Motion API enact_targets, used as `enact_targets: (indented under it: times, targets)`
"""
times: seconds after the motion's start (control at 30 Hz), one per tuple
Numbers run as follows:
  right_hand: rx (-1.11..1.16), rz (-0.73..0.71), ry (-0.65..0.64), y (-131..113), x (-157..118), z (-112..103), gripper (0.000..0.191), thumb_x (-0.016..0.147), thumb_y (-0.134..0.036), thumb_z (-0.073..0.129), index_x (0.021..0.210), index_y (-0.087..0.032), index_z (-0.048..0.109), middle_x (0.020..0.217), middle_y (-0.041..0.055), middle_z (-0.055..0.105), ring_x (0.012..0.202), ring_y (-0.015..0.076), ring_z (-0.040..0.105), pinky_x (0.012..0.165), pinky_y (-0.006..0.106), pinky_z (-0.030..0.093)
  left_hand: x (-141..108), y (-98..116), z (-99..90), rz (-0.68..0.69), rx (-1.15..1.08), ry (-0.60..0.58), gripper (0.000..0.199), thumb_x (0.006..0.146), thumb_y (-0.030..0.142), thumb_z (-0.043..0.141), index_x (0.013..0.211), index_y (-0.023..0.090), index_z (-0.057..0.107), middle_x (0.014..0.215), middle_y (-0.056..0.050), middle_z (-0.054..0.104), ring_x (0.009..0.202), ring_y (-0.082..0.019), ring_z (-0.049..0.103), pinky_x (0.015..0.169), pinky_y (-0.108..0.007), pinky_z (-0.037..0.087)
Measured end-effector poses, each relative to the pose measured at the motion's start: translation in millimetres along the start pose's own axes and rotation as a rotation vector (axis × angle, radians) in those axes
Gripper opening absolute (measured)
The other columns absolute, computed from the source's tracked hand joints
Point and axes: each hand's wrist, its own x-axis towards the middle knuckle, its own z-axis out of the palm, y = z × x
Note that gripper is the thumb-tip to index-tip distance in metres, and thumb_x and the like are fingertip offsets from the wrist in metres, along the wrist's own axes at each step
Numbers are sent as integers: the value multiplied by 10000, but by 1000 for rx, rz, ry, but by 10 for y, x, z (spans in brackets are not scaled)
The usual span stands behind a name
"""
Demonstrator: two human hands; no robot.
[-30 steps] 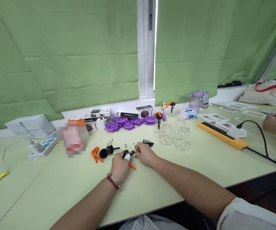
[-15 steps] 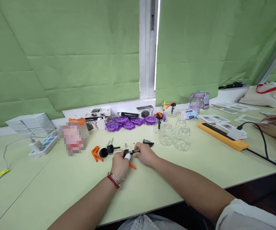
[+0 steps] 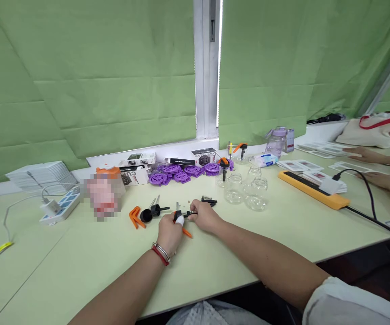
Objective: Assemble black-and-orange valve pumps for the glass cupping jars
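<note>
Near the table's middle, my left hand [image 3: 169, 232] is closed on a black part [image 3: 177, 215] with an orange lever [image 3: 187, 233] sticking out below it. My right hand [image 3: 203, 215] pinches the black rod at the right side of the same part, so both hands meet at it. Left of them lie two black cup-shaped pieces with thin prongs [image 3: 146, 215] and some orange levers [image 3: 135, 217]. Just behind my right hand are a spring [image 3: 206, 197] and a black piece [image 3: 211, 201].
Clear glass jars [image 3: 256, 194] stand at right of centre. Purple discs [image 3: 181, 176] and boxes [image 3: 208, 157] line the back. An orange power strip [image 3: 312, 189] lies right, a white one [image 3: 62, 208] left. Another person's hands [image 3: 374, 179] rest on papers at the far right.
My hands hold nearly the same pose on the black part. At the far right, one of the other person's hands has moved further back over the papers. The view has shifted slightly.
</note>
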Motion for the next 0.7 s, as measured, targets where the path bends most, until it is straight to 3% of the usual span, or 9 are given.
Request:
enact_targets:
  times: [0.7]
  targets:
    - [-3, -11, 34, 34, -7, 57, 209, 696, -171, 674, 857, -183, 542, 779, 16, 593, 722, 141, 516, 624, 231, 327, 1, 2, 11, 25, 58, -3, 171, 721, 242, 534, 774, 130, 652, 684, -35, 598, 611, -158, 508, 560, -252, 350]
